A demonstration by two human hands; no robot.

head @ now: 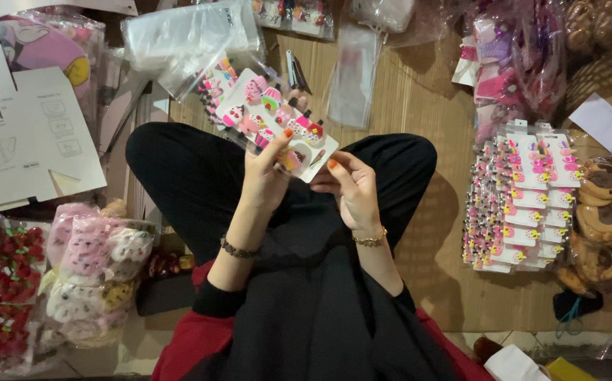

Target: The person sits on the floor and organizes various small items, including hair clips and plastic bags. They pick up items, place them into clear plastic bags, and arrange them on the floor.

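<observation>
Black cloth over the person's crossed legs (299,296) fills the lower middle of the view, with red sleeves showing at either side. Above the lap, the left hand (265,178) is closed on a white card of hair clips (278,120), thumb on its face, holding it tilted over the left knee. That card carries small pink and pastel clips shaped like cupcakes. Just beside it, the right hand (352,189) is loosely curled, its fingertips meeting at the card's lower corner; whether it grips anything there I cannot tell. Both wrists wear bracelets. On the woven mat (419,106), to the right, lies a fanned stack of clip cards (521,201), and clear plastic bags (186,39) lie beyond the card.
</observation>
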